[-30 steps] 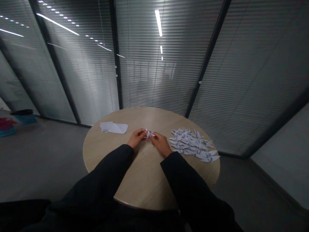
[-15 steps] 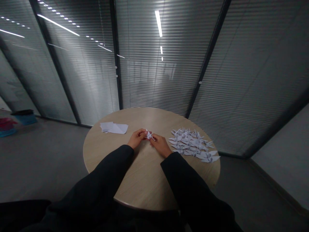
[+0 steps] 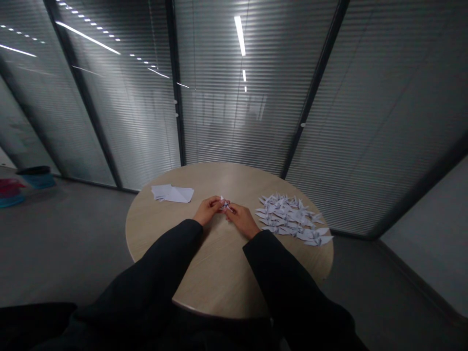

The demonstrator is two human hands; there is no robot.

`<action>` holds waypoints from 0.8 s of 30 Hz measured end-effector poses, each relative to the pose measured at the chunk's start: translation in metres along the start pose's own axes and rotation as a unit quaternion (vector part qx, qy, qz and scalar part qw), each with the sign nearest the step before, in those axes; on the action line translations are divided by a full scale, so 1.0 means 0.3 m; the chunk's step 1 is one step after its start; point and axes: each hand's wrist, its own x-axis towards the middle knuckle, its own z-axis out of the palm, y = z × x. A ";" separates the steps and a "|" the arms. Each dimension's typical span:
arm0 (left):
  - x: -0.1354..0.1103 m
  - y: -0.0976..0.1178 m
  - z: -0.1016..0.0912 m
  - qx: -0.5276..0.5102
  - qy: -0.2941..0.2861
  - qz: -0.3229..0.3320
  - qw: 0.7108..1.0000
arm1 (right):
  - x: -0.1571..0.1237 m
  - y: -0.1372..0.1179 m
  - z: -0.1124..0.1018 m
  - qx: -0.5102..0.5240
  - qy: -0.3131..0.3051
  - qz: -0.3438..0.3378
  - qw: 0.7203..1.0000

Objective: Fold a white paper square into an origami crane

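Observation:
A small white folded paper piece, likely an origami crane (image 3: 224, 204), is pinched between my left hand (image 3: 208, 210) and my right hand (image 3: 241, 220). Both hands hover just over the round wood-grain table (image 3: 219, 273) at its middle. To the right of my right hand lies a heap of several finished white origami cranes (image 3: 292, 218). Left of my left hand sits a small stack of white paper squares (image 3: 171, 193). Black sleeves cover both forearms.
Behind the table stands a glazed partition with closed grey blinds (image 3: 234, 107). On the grey floor at far left are a blue and red container (image 3: 18, 190) and a black item on a blue box (image 3: 36, 176).
The paper piece has become smaller and more tightly folded between my fingers. My hands have drawn slightly closer together over the table.

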 end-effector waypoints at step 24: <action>0.000 0.007 0.002 0.003 0.006 0.002 1.000 | 0.001 0.007 0.001 0.005 0.012 0.001 1.000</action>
